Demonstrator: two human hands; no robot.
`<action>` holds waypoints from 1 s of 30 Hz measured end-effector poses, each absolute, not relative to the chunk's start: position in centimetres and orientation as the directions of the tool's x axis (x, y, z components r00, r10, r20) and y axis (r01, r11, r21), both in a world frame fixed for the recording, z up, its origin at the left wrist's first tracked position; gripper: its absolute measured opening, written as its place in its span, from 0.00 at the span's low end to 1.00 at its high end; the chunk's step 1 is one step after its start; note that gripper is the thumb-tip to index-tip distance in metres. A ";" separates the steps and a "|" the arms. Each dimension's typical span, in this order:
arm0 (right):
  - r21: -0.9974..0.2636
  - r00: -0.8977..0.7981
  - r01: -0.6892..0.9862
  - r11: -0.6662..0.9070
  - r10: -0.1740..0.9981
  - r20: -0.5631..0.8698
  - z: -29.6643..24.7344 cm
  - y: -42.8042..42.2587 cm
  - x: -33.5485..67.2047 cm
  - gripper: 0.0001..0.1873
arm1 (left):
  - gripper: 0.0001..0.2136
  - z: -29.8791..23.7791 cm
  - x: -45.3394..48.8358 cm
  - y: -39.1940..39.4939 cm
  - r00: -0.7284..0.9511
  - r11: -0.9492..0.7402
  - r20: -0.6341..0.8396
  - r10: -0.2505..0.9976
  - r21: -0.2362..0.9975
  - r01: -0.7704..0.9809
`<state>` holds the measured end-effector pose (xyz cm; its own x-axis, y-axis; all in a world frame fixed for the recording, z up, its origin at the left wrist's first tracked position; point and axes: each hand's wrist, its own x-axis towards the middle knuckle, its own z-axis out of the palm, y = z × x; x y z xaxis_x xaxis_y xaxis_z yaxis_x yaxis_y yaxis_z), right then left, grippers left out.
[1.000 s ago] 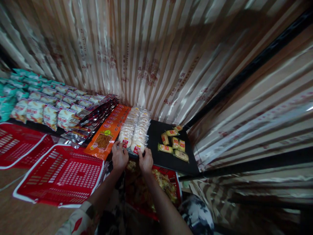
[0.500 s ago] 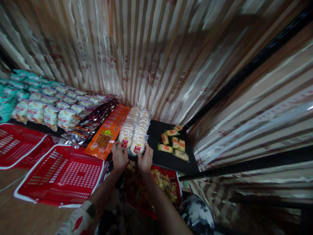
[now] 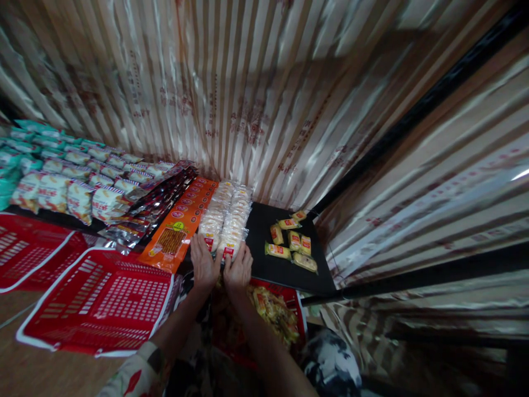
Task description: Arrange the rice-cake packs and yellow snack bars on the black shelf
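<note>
Two side-by-side rows of white, round rice crackers in clear wrappers with red labels stand on a black shelf: a left row (image 3: 215, 212) and a right row (image 3: 237, 215). My left hand (image 3: 203, 263) grips the front end of the left row, fingers along its outer side and thumb at the front. At the front of the right row, my right hand (image 3: 238, 270) holds on in the same way, its fingers on the right side. An orange snack bag (image 3: 177, 220) lies flat just left of the rows.
Several small yellow wrapped cakes (image 3: 278, 251) lie on the black shelf (image 3: 258, 231) to the right. A red basket (image 3: 301, 309) of yellow packs is below my arms. Another red basket (image 3: 99, 298) stands left. White snack bags (image 3: 53, 190) line the left; a black pole (image 3: 372, 138) slants at right.
My hands have come closer together, and my right hand has shifted slightly left and down at the rows' front. The view has moved a little.
</note>
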<state>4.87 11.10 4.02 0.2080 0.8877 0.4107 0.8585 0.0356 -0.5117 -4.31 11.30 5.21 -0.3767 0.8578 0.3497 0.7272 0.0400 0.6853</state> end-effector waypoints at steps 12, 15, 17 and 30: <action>-0.532 0.279 0.847 -0.014 0.863 0.421 3.8 11.5 4.2 0.30 | 0.43 5.4 -3.2 12.5 -0.351 0.118 0.275 0.895 0.614 0.781; -0.584 0.243 0.810 0.055 0.874 0.420 3.7 11.1 4.7 0.30 | 0.43 5.2 -3.1 12.6 -0.350 0.113 0.293 0.890 0.603 0.790; -0.644 0.224 0.755 0.124 0.874 0.432 3.5 10.8 5.5 0.30 | 0.43 5.0 -3.2 12.7 -0.346 0.099 0.316 0.883 0.597 0.796; -0.958 0.289 0.282 -0.039 0.956 0.046 4.1 14.7 4.5 0.39 | 0.38 4.2 -3.5 13.0 -0.315 0.042 0.396 0.863 0.564 0.825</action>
<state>4.49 14.66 4.10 0.2895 0.9561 0.0462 0.2825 -0.0392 -0.9585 -3.51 13.02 4.18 -0.3145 0.8626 0.3962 0.8247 0.0417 0.5640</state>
